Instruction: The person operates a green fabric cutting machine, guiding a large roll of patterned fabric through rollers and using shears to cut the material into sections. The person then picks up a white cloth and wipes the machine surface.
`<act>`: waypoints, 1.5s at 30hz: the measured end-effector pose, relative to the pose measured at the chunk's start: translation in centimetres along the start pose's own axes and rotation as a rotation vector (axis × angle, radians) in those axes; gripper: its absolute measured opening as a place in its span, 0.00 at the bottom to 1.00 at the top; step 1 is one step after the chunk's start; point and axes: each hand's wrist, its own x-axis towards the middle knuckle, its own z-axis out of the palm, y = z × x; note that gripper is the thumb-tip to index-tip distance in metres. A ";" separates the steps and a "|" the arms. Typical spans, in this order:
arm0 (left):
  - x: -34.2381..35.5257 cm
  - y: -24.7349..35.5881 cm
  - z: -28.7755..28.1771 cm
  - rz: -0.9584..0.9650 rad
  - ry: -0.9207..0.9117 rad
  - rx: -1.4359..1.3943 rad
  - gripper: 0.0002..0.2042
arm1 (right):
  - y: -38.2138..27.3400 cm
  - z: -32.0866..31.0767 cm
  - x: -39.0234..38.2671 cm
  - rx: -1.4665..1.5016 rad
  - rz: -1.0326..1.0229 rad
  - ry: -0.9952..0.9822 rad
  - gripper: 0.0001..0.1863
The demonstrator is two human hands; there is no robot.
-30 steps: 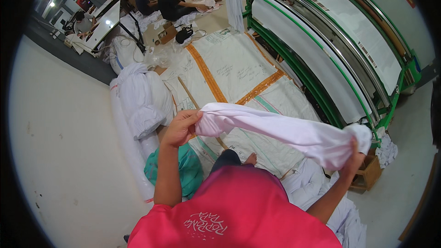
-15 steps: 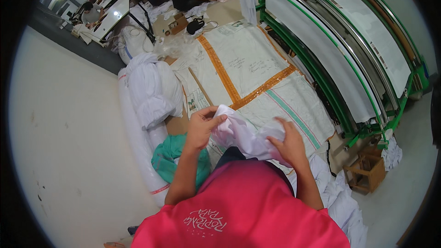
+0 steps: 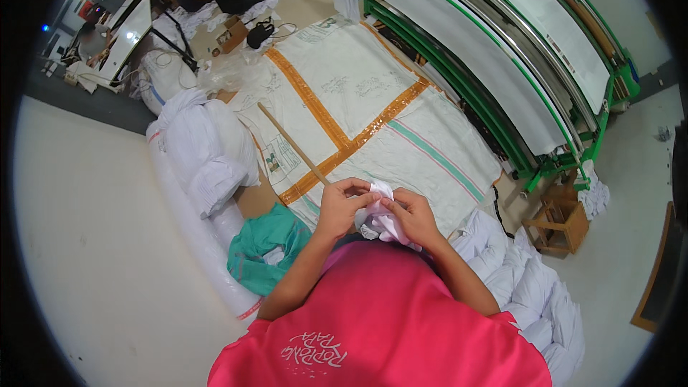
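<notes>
A thin white cloth (image 3: 385, 226) with a pinkish tint hangs bunched in front of my body. My left hand (image 3: 347, 206) pinches its upper edge between thumb and fingers. Close beside it, my right hand (image 3: 413, 216) grips the same edge, and the two thumbs nearly meet. The rest of the cloth drops in folds toward my lap, where its lower part is hidden behind my hands and the red shirt. Beyond my hands, a wooden stick (image 3: 292, 142) lies on white sacking (image 3: 344, 107) joined with brown tape.
At right stands a green-framed roller machine (image 3: 480, 50) with a wooden stool (image 3: 559, 226) near it. White fabric (image 3: 530, 287) is heaped at my right. A green cloth bundle (image 3: 269, 247), a plastic-wrapped roll (image 3: 193, 229) and a white bundle (image 3: 204, 150) lie left. People sit farther back.
My right hand has come in toward my left, and the cloth spread between them is now gathered. The view has shifted, so the surroundings sit farther left.
</notes>
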 end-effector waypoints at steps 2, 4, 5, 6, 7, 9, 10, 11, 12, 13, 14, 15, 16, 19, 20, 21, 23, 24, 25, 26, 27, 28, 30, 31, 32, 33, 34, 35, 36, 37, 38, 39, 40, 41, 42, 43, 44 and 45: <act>0.5 -0.1 -0.4 -0.041 -0.030 -0.032 0.09 | 0.3 -0.4 -0.7 -0.030 -0.018 0.070 0.14; 1.4 -0.1 -0.7 -0.052 -0.062 -0.056 0.09 | 0.8 -1.2 -1.4 -0.059 -0.003 0.151 0.13; 1.9 -0.1 -0.8 -0.042 -0.078 -0.066 0.09 | 1.4 -1.9 -1.8 -0.074 0.019 0.197 0.12; 2.3 -0.2 -0.9 -0.031 -0.094 -0.076 0.09 | 2.0 -2.5 -2.3 -0.088 0.042 0.242 0.11; 3.1 -0.4 -0.8 -0.004 -0.088 -0.070 0.08 | 2.6 -3.4 -2.8 -0.032 0.058 0.312 0.11; 4.9 -0.3 -0.7 0.066 -0.077 -0.062 0.07 | 3.8 -5.5 -4.1 0.078 0.068 0.453 0.10; 5.8 0.2 -0.8 0.133 -0.083 0.067 0.07 | 5.2 -7.0 -4.9 0.087 0.101 0.505 0.11; 6.7 0.7 -0.5 0.157 -0.033 0.060 0.07 | 6.6 -8.5 -5.7 0.079 0.143 0.561 0.12; 7.5 1.1 0.1 0.180 0.018 0.052 0.08 | 8.0 -10.2 -6.6 0.073 0.186 0.617 0.12; 8.2 1.9 0.3 0.206 0.076 0.045 0.08 | 9.2 -12.0 -7.4 0.071 0.227 0.666 0.13; 9.0 2.9 0.1 0.166 0.059 -0.083 0.09 | 10.3 -14.0 -8.2 0.104 0.233 0.684 0.13; 9.8 4.2 -0.2 0.122 0.042 -0.211 0.09 | 11.4 -16.2 -9.2 0.131 0.237 0.745 0.13; 10.7 5.6 -0.4 0.142 0.047 -0.310 0.09 | 12.4 -18.3 -10.3 0.158 0.238 0.800 0.13; 13.9 9.5 -2.4 0.310 0.046 -0.473 0.09 | 17.1 -25.4 -14.0 0.221 0.190 1.023 0.13; 14.1 11.5 -1.5 0.381 0.054 -0.468 0.10 | 18.1 -28.2 -15.6 0.223 0.173 1.047 0.13; 14.1 13.9 0.2 0.449 0.051 -0.467 0.10 | 19.9 -30.9 -17.6 0.218 0.148 1.158 0.13; 13.7 18.5 3.8 0.562 -0.003 -0.498 0.10 | 23.9 -35.5 -20.9 0.223 0.100 1.374 0.14; 13.5 19.9 4.9 0.690 0.033 -0.460 0.09 | 23.2 -37.6 -22.4 0.231 0.114 1.391 0.14; 13.5 21.0 6.1 0.817 0.067 -0.429 0.08 | 22.1 -40.0 -24.1 0.234 0.125 1.410 0.14; 14.3 22.4 7.0 0.916 0.055 -0.421 0.07 | 24.1 -42.3 -26.8 0.306 0.031 1.492 0.16; 14.0 24.2 8.2 1.026 0.056 -0.397 0.06 | 24.1 -43.9 -28.1 0.506 -0.022 1.532 0.17; 13.4 25.2 10.8 1.135 0.117 -0.396 0.05 | 22.9 -45.8 -29.9 0.694 -0.079 1.566 0.18; 12.8 26.8 14.5 1.251 0.190 -0.393 0.04 | 20.3 -48.0 -33.0 0.853 -0.217 1.604 0.21; 12.6 27.4 17.4 1.315 0.199 -0.395 0.04 | 19.4 -49.0 -34.6 0.817 -0.285 1.619 0.22; 13.2 27.7 19.7 1.357 0.244 -0.398 0.04 | 18.5 -50.1 -36.3 0.770 -0.352 1.633 0.23; 13.9 28.0 22.0 1.398 0.291 -0.400 0.04 | 17.7 -51.1 -38.0 0.744 -0.359 1.699 0.23; 14.7 28.2 24.5 1.439 0.331 -0.404 0.04 | 17.0 -52.1 -39.9 0.718 -0.368 1.772 0.23; 15.8 28.2 26.4 1.479 0.381 -0.379 0.04 | 16.1 -52.9 -41.4 0.689 -0.373 1.843 0.23; 17.0 28.2 28.2 1.519 0.431 -0.353 0.04 | 15.0 -54.2 -42.7 0.665 -0.355 1.915 0.23; 18.5 28.1 29.8 1.569 0.414 -0.357 0.03 | 13.8 -55.1 -44.0 0.643 -0.334 1.994 0.22; 19.9 27.9 31.3 1.620 0.398 -0.361 0.03 | 12.8 -56.0 -45.3 0.619 -0.311 2.069 0.22; 21.5 27.6 32.6 1.666 0.546 -0.170 0.04 | 12.4 -56.4 -46.5 0.563 -0.286 2.040 0.22; 23.2 26.9 33.9 1.701 0.694 0.023 0.05 | 12.0 -57.1 -47.6 0.505 -0.264 2.008 0.22; 23.7 26.0 37.6 1.662 0.797 0.106 0.05 | 11.5 -57.9 -48.3 0.449 -0.238 1.968 0.22; 24.1 25.1 41.4 1.619 0.899 0.187 0.05 | 11.0 -58.9 -48.6 0.459 -0.276 1.977 0.21; 26.0 23.6 43.4 1.657 0.956 0.367 0.06 | 10.3 -60.0 -48.5 0.469 -0.315 1.989 0.21; 27.8 22.1 45.8 1.596 0.958 0.521 0.06 | 9.7 -61.4 -48.5 0.474 -0.365 2.001 0.20; 29.7 20.4 48.3 1.532 0.956 0.674 0.07 | 9.7 -62.8 -48.9 0.473 -0.430 2.018 0.20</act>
